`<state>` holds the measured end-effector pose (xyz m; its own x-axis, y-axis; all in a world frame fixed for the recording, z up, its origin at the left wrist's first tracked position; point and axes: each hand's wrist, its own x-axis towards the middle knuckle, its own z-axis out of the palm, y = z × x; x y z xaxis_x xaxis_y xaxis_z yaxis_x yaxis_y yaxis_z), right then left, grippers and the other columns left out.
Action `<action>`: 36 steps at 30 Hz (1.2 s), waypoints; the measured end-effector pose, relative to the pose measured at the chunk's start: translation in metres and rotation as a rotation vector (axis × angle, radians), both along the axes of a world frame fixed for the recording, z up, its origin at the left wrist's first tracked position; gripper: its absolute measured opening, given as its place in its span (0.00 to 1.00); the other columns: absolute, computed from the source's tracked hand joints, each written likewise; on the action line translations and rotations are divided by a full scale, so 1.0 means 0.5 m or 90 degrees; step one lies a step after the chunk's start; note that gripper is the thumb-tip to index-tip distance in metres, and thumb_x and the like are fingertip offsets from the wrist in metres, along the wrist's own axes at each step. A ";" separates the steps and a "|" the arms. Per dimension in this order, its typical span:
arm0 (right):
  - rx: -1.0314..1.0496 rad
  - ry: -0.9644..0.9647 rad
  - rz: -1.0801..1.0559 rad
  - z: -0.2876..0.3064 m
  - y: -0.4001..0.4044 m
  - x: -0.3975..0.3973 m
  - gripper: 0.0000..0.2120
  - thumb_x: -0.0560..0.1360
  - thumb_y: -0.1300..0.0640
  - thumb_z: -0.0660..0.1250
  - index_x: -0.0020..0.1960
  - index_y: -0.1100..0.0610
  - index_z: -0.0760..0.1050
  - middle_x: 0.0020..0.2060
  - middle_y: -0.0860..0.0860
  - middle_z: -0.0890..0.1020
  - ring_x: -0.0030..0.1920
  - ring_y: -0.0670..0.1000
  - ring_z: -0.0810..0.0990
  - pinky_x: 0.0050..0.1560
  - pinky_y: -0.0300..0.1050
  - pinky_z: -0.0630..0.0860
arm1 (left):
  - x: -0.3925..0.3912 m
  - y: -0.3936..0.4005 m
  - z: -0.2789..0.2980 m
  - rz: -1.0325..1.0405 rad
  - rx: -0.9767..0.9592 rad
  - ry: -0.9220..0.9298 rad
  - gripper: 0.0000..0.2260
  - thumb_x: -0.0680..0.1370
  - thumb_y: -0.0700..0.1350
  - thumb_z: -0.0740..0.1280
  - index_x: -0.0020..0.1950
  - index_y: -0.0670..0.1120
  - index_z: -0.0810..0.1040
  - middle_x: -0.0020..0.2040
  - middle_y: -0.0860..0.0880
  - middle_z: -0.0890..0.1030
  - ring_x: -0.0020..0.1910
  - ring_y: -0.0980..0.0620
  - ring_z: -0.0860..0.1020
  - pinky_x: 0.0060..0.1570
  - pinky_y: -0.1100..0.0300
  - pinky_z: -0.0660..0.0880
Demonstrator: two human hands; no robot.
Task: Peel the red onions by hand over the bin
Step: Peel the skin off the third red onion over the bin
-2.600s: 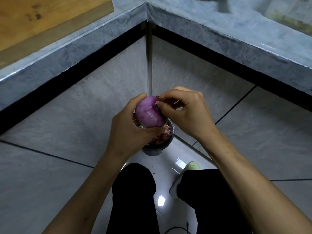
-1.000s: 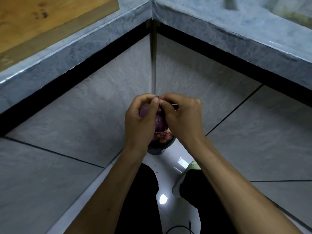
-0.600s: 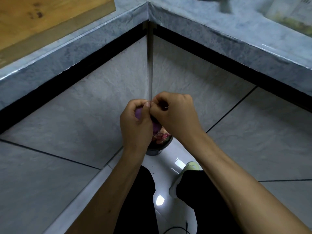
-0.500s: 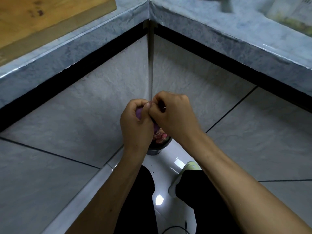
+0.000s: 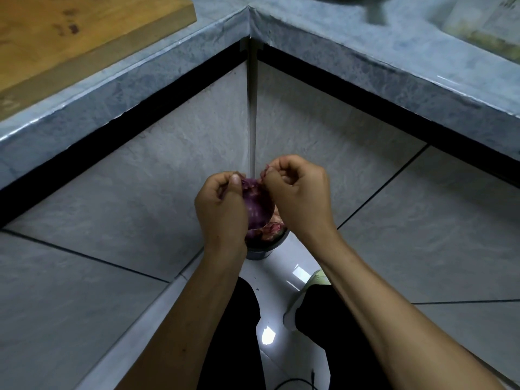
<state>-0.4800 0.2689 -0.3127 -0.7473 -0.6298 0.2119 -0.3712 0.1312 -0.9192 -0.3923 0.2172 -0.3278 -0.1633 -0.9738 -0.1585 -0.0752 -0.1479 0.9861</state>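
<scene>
A red onion (image 5: 257, 205) is held above a small dark bin (image 5: 264, 250) on the floor. My left hand (image 5: 221, 209) grips the onion from the left, thumb on its top. My right hand (image 5: 298, 197) is just right of the onion, thumb and forefinger pinching a thin strip of purple skin (image 5: 264, 173) lifted off its top. Onion peelings (image 5: 271, 228) lie in the bin, which my hands mostly hide.
A grey stone counter (image 5: 351, 43) wraps round the corner above, with a wooden cutting board (image 5: 70, 32) on its left part. Grey tiled cabinet fronts stand on both sides. My dark trouser legs (image 5: 230, 333) and a light shoe (image 5: 315, 280) are below.
My hands were pressed together over the onion. Now my right hand has pulled up and to the right with a strip of skin, showing more of the onion.
</scene>
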 end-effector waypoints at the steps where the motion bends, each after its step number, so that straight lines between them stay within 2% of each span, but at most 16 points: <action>1: -0.001 -0.024 0.003 0.000 0.001 0.001 0.08 0.72 0.65 0.67 0.37 0.56 0.78 0.29 0.55 0.81 0.30 0.47 0.77 0.34 0.47 0.77 | 0.000 0.000 -0.001 0.006 0.010 0.000 0.09 0.82 0.39 0.64 0.45 0.48 0.81 0.46 0.49 0.84 0.50 0.47 0.82 0.51 0.54 0.80; 4: -0.020 -0.123 0.011 0.004 0.006 0.001 0.04 0.70 0.61 0.65 0.38 0.56 0.78 0.34 0.64 0.81 0.33 0.62 0.78 0.39 0.56 0.79 | -0.001 -0.004 -0.002 0.020 0.040 0.017 0.10 0.82 0.40 0.64 0.43 0.49 0.81 0.45 0.49 0.83 0.50 0.46 0.82 0.52 0.49 0.81; 5: -0.023 -0.153 0.011 0.006 0.010 -0.003 0.04 0.70 0.61 0.65 0.38 0.57 0.78 0.36 0.66 0.81 0.34 0.63 0.78 0.40 0.59 0.79 | 0.000 -0.009 -0.002 0.032 0.051 0.027 0.10 0.82 0.41 0.64 0.43 0.49 0.81 0.45 0.50 0.83 0.49 0.46 0.82 0.53 0.46 0.82; 7: -0.004 -0.167 0.020 0.009 0.020 -0.012 0.04 0.72 0.65 0.66 0.41 0.61 0.78 0.38 0.67 0.81 0.35 0.58 0.78 0.44 0.60 0.79 | 0.005 -0.018 0.001 0.048 0.059 0.036 0.10 0.82 0.41 0.64 0.43 0.50 0.80 0.44 0.52 0.83 0.48 0.49 0.81 0.53 0.47 0.82; 10: 0.049 -0.095 0.056 0.005 0.029 -0.023 0.05 0.75 0.65 0.67 0.42 0.59 0.80 0.38 0.59 0.83 0.37 0.55 0.80 0.44 0.55 0.79 | 0.010 -0.020 0.006 0.032 0.017 0.036 0.10 0.83 0.41 0.64 0.44 0.50 0.79 0.45 0.53 0.83 0.47 0.54 0.81 0.51 0.54 0.80; 13: 0.071 0.043 0.108 0.001 0.026 -0.021 0.04 0.75 0.61 0.69 0.46 0.57 0.83 0.41 0.50 0.84 0.42 0.49 0.82 0.46 0.50 0.80 | 0.012 -0.018 0.007 0.007 -0.020 0.029 0.09 0.83 0.42 0.64 0.45 0.51 0.79 0.48 0.51 0.84 0.48 0.53 0.82 0.50 0.57 0.80; 17: 0.078 0.228 0.154 0.010 0.015 -0.023 0.06 0.73 0.57 0.71 0.48 0.56 0.85 0.39 0.51 0.83 0.40 0.49 0.80 0.43 0.48 0.79 | 0.009 -0.024 0.005 -0.029 -0.091 -0.001 0.07 0.82 0.42 0.64 0.46 0.50 0.78 0.49 0.49 0.84 0.51 0.51 0.82 0.53 0.55 0.80; 20: 0.156 0.320 0.190 0.021 -0.006 -0.036 0.08 0.73 0.55 0.69 0.41 0.57 0.84 0.33 0.53 0.81 0.34 0.51 0.77 0.38 0.51 0.77 | 0.006 -0.033 0.010 -0.055 -0.153 -0.033 0.07 0.82 0.39 0.64 0.45 0.48 0.77 0.44 0.53 0.81 0.46 0.58 0.80 0.50 0.62 0.78; 23: 0.253 0.359 0.219 0.035 -0.031 -0.051 0.12 0.73 0.54 0.66 0.32 0.58 0.75 0.26 0.54 0.74 0.28 0.50 0.68 0.38 0.53 0.77 | 0.002 -0.044 0.011 -0.085 -0.201 -0.069 0.05 0.81 0.38 0.64 0.46 0.46 0.77 0.41 0.56 0.79 0.40 0.64 0.78 0.43 0.71 0.73; 26: 0.265 0.387 0.235 0.045 -0.050 -0.050 0.19 0.73 0.55 0.65 0.26 0.53 0.63 0.23 0.52 0.67 0.25 0.50 0.64 0.38 0.54 0.79 | 0.001 -0.055 0.005 -0.096 -0.216 -0.078 0.05 0.81 0.38 0.65 0.47 0.45 0.77 0.41 0.57 0.79 0.40 0.64 0.77 0.43 0.71 0.72; 27: 0.258 0.396 0.233 0.045 -0.054 -0.046 0.19 0.72 0.56 0.65 0.25 0.52 0.63 0.23 0.52 0.67 0.24 0.52 0.66 0.37 0.54 0.79 | 0.001 -0.057 0.004 -0.094 -0.215 -0.076 0.05 0.81 0.39 0.65 0.47 0.45 0.77 0.41 0.57 0.80 0.41 0.64 0.78 0.44 0.71 0.73; 31: 0.241 0.417 0.227 0.024 -0.063 -0.042 0.11 0.71 0.57 0.65 0.32 0.60 0.77 0.25 0.56 0.75 0.26 0.56 0.74 0.32 0.52 0.77 | 0.004 -0.061 -0.001 -0.077 -0.190 -0.072 0.05 0.81 0.38 0.64 0.46 0.44 0.78 0.41 0.57 0.80 0.41 0.64 0.78 0.44 0.69 0.74; 34: 0.205 0.443 0.218 0.007 -0.060 -0.042 0.10 0.70 0.59 0.66 0.32 0.62 0.78 0.25 0.54 0.75 0.26 0.54 0.73 0.29 0.51 0.75 | 0.005 -0.059 -0.006 -0.076 -0.164 -0.059 0.07 0.82 0.38 0.64 0.45 0.47 0.77 0.41 0.56 0.80 0.40 0.65 0.78 0.44 0.71 0.74; 36: 0.163 0.440 0.192 -0.002 -0.056 -0.041 0.09 0.68 0.60 0.66 0.30 0.62 0.74 0.25 0.52 0.72 0.25 0.52 0.69 0.27 0.49 0.72 | 0.005 -0.057 -0.012 -0.074 -0.141 -0.042 0.08 0.82 0.38 0.64 0.45 0.47 0.77 0.43 0.54 0.82 0.43 0.61 0.80 0.47 0.64 0.78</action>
